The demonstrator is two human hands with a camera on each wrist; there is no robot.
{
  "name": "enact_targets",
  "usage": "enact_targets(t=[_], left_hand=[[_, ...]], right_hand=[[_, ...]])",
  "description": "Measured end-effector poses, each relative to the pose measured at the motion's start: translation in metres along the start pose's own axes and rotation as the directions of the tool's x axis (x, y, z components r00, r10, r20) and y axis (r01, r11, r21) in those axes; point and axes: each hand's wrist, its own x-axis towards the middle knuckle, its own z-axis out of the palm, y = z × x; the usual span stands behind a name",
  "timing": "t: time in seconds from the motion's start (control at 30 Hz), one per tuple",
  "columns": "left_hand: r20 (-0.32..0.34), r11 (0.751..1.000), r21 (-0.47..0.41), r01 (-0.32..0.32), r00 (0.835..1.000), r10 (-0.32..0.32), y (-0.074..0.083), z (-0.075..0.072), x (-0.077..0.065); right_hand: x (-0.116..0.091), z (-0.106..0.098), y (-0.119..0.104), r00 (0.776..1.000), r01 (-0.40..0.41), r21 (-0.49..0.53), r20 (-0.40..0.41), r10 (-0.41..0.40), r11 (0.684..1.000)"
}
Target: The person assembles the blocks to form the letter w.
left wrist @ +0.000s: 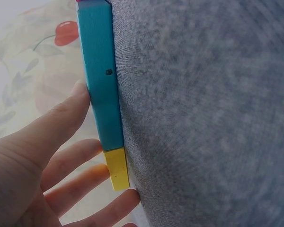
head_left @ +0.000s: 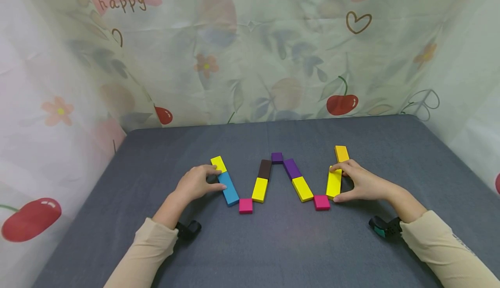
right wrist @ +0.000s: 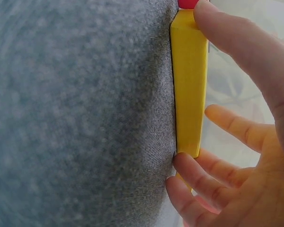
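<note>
A zigzag row of coloured blocks lies on the grey cloth. My left hand (head_left: pixel 198 183) is at its left end, thumb against a blue block (head_left: pixel 228 189) and fingers by a small yellow block (left wrist: pixel 116 169) joined to the blue one's far end. At the other end, my right hand (head_left: pixel 363 181) spans a long yellow block (head_left: pixel 333 184), pinching it lengthwise with the thumb at its near end and fingertips at its far end. An orange-yellow block (head_left: pixel 341 153) sits just behind those fingers, partly hidden. A pink block (head_left: pixel 322 203) adjoins the long yellow block's near end.
Between the hands stand another pink block (head_left: pixel 245 206), a yellow block (head_left: pixel 259 190), a dark brown block (head_left: pixel 264 169), a small purple block (head_left: pixel 277 158), a longer purple block (head_left: pixel 292 168) and a yellow block (head_left: pixel 302 188). A printed curtain (head_left: pixel 250 54) hangs behind the table.
</note>
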Motion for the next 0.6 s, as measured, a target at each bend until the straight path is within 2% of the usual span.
enact_targets(t=[0.2,0.43,0.6], left_hand=[[0.001,1.000,-0.008,0.005,1.000,-0.005,0.000,0.000,0.000],[0.003,1.000,-0.011,0.008,1.000,-0.008,-0.001,0.000,0.001],[0.004,1.000,-0.004,0.007,1.000,-0.007,-0.001,0.001,0.001]], right_hand=[[-0.001,-0.005,0.002,1.000,-0.004,0.013,0.010,0.003,1.000],[0.001,-0.020,0.010,0.999,0.031,0.029,-0.038,-0.030,0.999],[0.004,-0.031,0.017,0.997,-0.008,0.034,-0.075,0.010,0.999]])
